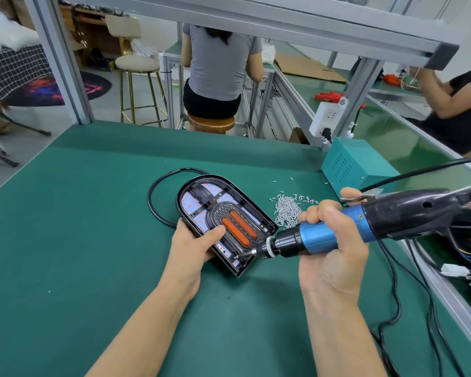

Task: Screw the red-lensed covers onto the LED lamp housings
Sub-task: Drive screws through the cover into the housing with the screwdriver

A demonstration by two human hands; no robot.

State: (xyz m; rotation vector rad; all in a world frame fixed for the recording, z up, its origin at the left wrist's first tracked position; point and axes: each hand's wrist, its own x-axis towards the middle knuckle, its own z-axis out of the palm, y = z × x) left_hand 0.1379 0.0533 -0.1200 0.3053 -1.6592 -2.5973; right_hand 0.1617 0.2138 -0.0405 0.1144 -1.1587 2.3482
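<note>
We are looking down at our green bench [79, 213], going from left to right. A black cable [154, 210] loops on the mat and passes behind the lamp housing [223, 221], where we lose sight of its end. The housing is a black, arch-topped tray lying near the middle of the bench, its near end lifted a little. Inside it we see a white board dotted with small red lights, and over that the red-lensed cover [238, 227] with its two long orange-red strips. Our left hand [195, 246] grips the housing by its near left edge, thumb laid across onto the cover, the other fingers hidden underneath. The tip of the electric screwdriver [321, 236] meets the housing at its near right corner; the screw there is too small for us to make out. Our right hand [332, 240] is wrapped tightly around the blue barrel of the driver. Behind it a loose pile of small silver screws [287, 208] lies on the mat, just beside the housing. Further right stands a teal metal box [356, 164], partly hidden by the driver, whose black rear and cords are cut off at the edge.
</note>
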